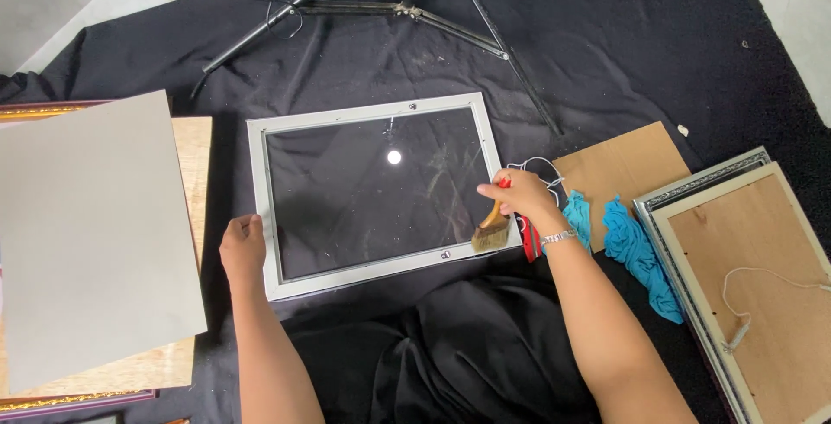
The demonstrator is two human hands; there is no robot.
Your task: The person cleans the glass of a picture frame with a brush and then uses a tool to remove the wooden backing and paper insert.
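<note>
A white picture frame [281, 125] with a glass pane lies flat on black cloth in front of me. My left hand [243, 249] rests on the frame's left edge, near its lower corner. My right hand [526, 200] grips a paintbrush [491, 232] with a wooden handle, its bristles touching the frame's lower right corner. A bracelet sits on my right wrist. A red object lies partly hidden under my right hand.
A grey board [95, 234] lies on a wooden panel and gilt frame at left. At right lie a brown cardboard sheet [623, 164], a teal cloth [636, 255], and a silver frame [753, 277] face down with white string. Black tripod legs [407, 10] spread behind.
</note>
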